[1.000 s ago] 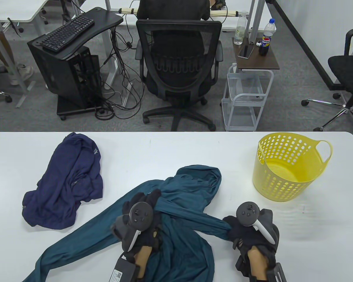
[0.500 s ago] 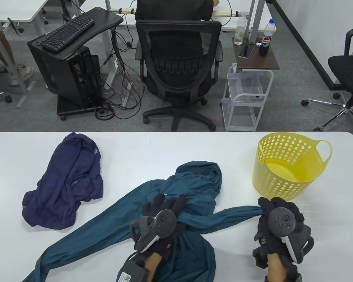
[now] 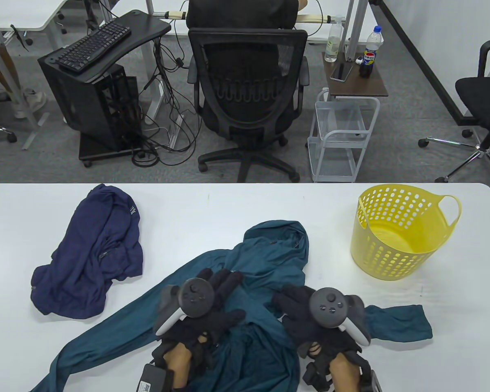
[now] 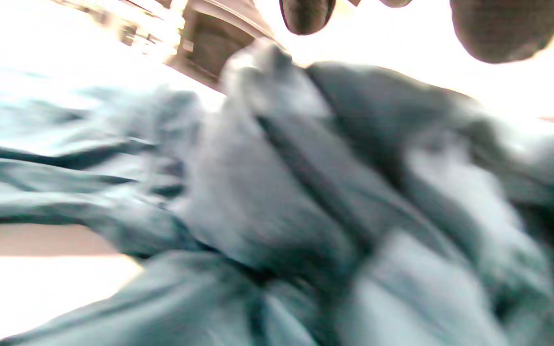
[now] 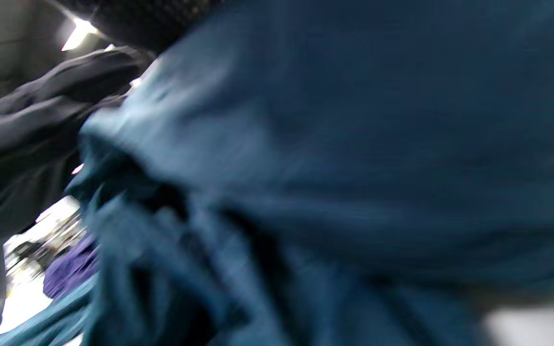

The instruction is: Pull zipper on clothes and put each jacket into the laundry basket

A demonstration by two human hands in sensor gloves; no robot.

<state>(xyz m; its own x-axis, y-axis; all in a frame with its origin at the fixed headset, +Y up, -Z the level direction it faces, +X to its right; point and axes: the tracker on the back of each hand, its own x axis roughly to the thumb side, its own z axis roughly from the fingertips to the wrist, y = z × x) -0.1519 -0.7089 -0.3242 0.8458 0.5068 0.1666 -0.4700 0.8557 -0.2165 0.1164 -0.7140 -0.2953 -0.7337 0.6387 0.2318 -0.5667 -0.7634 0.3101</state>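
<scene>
white bench [image 3: 237, 204] underneath, i'd flatten the teal jacket [image 3: 265, 261] with both hands, left hand [image 3: 206, 304] and right hand [image 3: 310, 316] lying open-fingered on it, then find the zipper.

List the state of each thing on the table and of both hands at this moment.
Teal jacket: spread flat on the table, sleeves out to both sides; zipper state not visible.
Navy jacket: crumpled in a heap, untouched.
Basket: upright, empty.
Left hand: fingers straight, resting on the teal jacket.
Right hand: on the teal jacket; grip cannot be told.
</scene>
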